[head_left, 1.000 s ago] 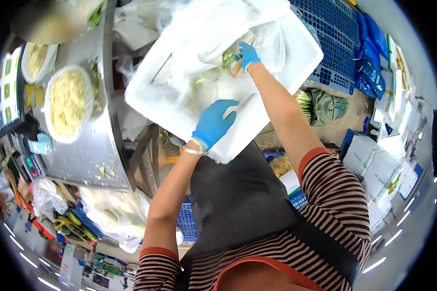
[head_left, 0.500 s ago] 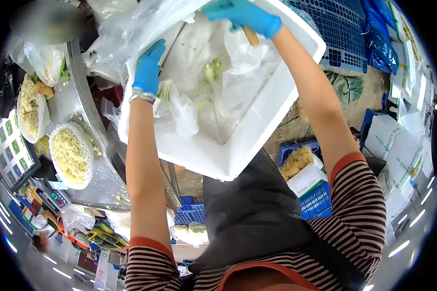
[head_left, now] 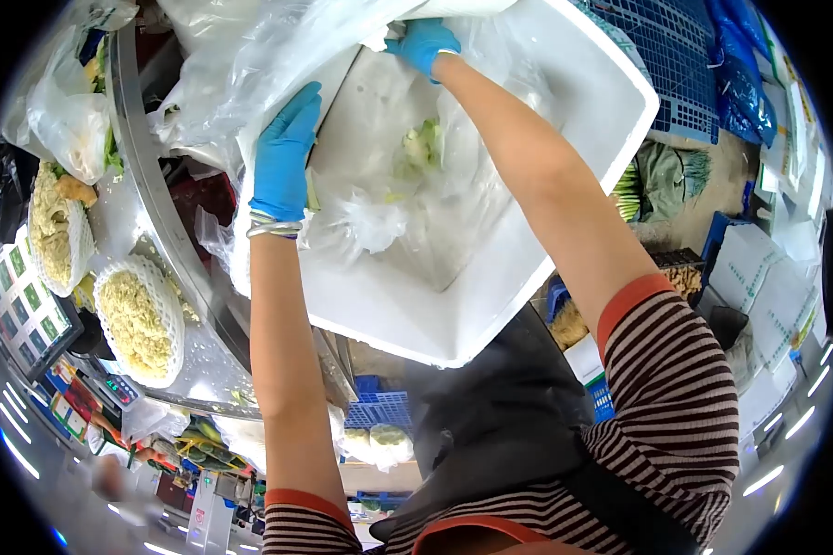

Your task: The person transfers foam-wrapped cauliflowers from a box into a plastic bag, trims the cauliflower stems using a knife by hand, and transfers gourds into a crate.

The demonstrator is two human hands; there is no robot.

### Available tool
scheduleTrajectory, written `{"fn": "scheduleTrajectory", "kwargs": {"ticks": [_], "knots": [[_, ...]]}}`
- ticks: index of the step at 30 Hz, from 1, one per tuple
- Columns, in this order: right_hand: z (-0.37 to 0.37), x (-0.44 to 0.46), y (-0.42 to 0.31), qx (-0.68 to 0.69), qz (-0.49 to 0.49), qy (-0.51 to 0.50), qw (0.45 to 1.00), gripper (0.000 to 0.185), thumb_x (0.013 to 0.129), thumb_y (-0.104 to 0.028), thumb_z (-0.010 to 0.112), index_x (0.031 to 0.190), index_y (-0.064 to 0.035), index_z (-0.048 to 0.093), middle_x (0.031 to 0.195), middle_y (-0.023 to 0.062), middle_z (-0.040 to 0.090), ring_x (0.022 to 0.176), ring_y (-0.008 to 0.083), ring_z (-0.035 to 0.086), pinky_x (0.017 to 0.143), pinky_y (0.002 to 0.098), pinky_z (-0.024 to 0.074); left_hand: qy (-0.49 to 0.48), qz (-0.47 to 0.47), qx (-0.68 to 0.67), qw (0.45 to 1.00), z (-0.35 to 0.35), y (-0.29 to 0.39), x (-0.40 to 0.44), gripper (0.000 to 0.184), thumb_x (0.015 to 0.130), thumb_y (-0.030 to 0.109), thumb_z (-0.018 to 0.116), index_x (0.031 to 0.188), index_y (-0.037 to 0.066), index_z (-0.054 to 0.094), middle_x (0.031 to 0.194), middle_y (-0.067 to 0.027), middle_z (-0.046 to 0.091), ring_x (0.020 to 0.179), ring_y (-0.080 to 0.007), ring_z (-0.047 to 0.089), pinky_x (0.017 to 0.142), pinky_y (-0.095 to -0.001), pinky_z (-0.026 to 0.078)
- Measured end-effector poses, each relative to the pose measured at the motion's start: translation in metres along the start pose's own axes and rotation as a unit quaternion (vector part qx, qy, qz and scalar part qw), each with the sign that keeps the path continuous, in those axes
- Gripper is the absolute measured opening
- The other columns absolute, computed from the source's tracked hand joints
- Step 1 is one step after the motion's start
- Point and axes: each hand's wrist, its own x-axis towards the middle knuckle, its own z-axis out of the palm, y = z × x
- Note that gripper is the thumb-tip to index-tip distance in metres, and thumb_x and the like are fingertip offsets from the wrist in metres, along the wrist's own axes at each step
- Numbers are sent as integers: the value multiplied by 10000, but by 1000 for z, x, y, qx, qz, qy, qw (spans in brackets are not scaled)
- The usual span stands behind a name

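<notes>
A white foam box (head_left: 416, 328) tilts in front of me, with loose clear plastic bags (head_left: 366, 222) and a pale green vegetable scrap (head_left: 423, 146) inside. My left hand (head_left: 285, 157), in a blue glove, rests at the box's left wall. Its fingers are stretched out along the wall, and the thumb is hidden. At the far side of the box is my right hand (head_left: 426, 46), also gloved in blue, with bent fingers close to a white scrap and plastic film. Whatever lies in its grasp is hidden.
Clear plastic sheeting (head_left: 236, 69) spreads beyond the box. On the metal table (head_left: 162, 240) at left lie two net-wrapped, pale crumbly vegetables (head_left: 139, 319), beside a bagged vegetable (head_left: 69, 120). Blue crates (head_left: 657, 65) stand at upper right, and foam boxes (head_left: 754, 268) at right.
My right hand has moved left and down to the far side of the box. The brown handle seen under it earlier is out of sight. The box appears shifted slightly right and down.
</notes>
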Motion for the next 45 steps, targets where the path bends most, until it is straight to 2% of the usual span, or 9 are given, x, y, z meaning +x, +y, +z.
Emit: {"fn": "scheduleTrajectory", "kwargs": {"ticks": [12,17,20,24,28,31,37,39,45], "knots": [[48,-112,0,26,-139,83,986,456,845,-99,565,1298,-110,507,1169,219,530,884,413,626,752,492,513,16,41,72,996,7,-3,23,361,945,172,565,1287,66,604,1288,-56,602,1210,-166,549,1004,-323,421],[37,-167,-26,186,-47,15,981,387,843,-49,562,1217,-127,626,1091,198,575,881,377,619,759,447,496,-2,101,66,993,27,-10,49,326,951,144,549,1255,55,624,1285,-65,597,1185,-168,558,1011,-349,434],[49,-186,-14,271,-19,-27,962,300,822,-80,595,1115,-92,658,965,218,619,835,376,622,739,448,490,-11,301,464,833,30,-28,88,311,948,125,534,1224,15,627,1274,-63,599,1159,-175,569,1023,-353,433],[93,-262,-11,98,-198,-344,913,302,890,-312,535,939,-44,667,904,204,675,758,355,642,661,442,516,-206,92,41,973,90,-9,109,279,944,121,520,1175,50,659,1179,-53,648,1098,-177,590,997,-302,436],[65,-326,-30,313,164,-448,821,347,864,-378,578,952,-59,682,885,164,687,785,303,662,664,417,550,-229,129,443,857,133,-47,127,306,880,126,588,1180,78,633,1115,-102,671,1027,-240,616,971,-334,457],[33,-297,-3,264,133,-429,854,363,857,-397,579,959,-67,689,906,173,689,816,311,663,726,419,533,-37,555,553,620,109,-78,132,565,844,156,606,1391,169,465,1150,-145,637,973,-315,623,888,-414,500],[-64,-154,50,105,-7,-23,994,298,889,-328,523,1007,-93,664,989,216,656,905,386,638,801,466,503,-86,378,642,662,72,-97,87,326,879,222,578,1195,141,585,938,-167,635,773,-345,642,673,-438,528],[-56,-113,82,-108,-98,-103,984,322,879,-313,559,1090,-97,673,1137,157,653,955,362,656,849,430,524,-150,231,688,672,78,-85,54,84,870,133,575,886,124,656,945,-104,596,910,-308,632,797,-422,532],[-99,-109,126,-311,-21,-163,936,211,849,-176,606,983,-74,734,1051,171,697,953,318,680,790,399,548,-192,228,700,649,42,-120,19,156,882,107,543,885,126,698,1003,-127,633,910,-299,659,784,-402,544]]}}
